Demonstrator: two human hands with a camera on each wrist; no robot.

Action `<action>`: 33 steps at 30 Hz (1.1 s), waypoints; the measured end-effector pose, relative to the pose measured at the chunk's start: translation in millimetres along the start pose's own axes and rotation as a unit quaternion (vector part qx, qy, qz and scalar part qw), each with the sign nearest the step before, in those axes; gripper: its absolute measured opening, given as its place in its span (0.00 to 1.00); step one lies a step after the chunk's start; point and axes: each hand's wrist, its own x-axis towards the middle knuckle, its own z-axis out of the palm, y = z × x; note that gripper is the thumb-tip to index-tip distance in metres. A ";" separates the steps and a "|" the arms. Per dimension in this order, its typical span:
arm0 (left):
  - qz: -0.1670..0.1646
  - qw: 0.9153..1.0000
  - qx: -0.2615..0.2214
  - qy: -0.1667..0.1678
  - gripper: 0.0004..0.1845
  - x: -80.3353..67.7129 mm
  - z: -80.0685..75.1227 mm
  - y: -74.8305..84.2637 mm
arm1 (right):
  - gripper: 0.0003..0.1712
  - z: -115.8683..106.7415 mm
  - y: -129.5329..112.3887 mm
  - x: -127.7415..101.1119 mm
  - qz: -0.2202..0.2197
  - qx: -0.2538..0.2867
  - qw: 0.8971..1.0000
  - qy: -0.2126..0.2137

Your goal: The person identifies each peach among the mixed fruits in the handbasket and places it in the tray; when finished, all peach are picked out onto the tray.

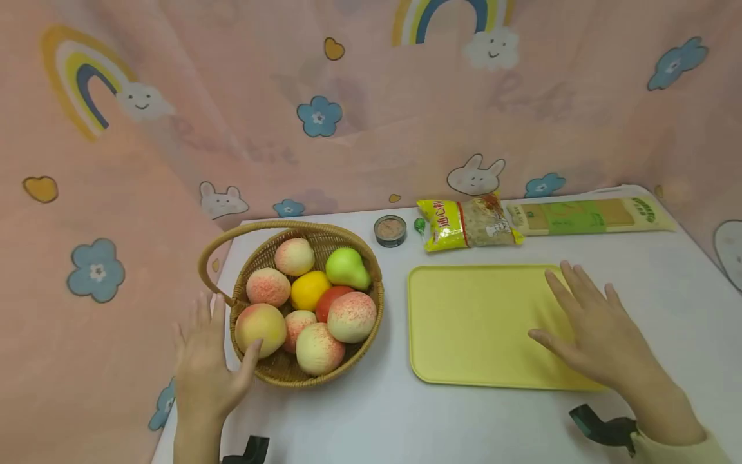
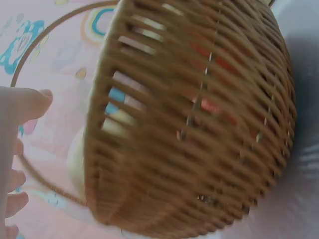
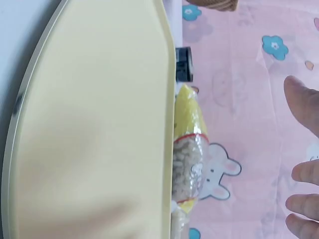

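The left hand (image 1: 211, 370), fingers straight and thumb spread, holds nothing at the left side of the wicker basket (image 1: 310, 382), which stands on the white surface (image 1: 394, 425) with peaches (image 1: 351, 317) and a green pear (image 1: 346, 267) inside; contact is unclear. The right hand (image 1: 597, 335), also empty with fingers extended, hovers over the right part of the yellow tray (image 1: 475, 328), beyond which lies a glossy packet (image 1: 469, 222).

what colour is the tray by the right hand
The tray is plain pale yellow; the head view shows it best.
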 end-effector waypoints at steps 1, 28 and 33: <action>-0.004 1.000 -0.009 0.011 0.44 -1.8 -0.1 -3.3 | 0.55 0.5 -2.2 1.0 -0.008 0.009 1.000 0.003; -0.150 0.821 -0.536 -0.124 0.24 16.4 52.2 -73.8 | 0.53 -9.1 -102.9 52.2 -0.196 0.231 0.953 -0.023; -0.147 0.781 -0.594 -0.128 0.24 14.5 54.3 -78.8 | 0.52 -13.2 -123.3 69.4 -0.240 0.253 0.936 -0.049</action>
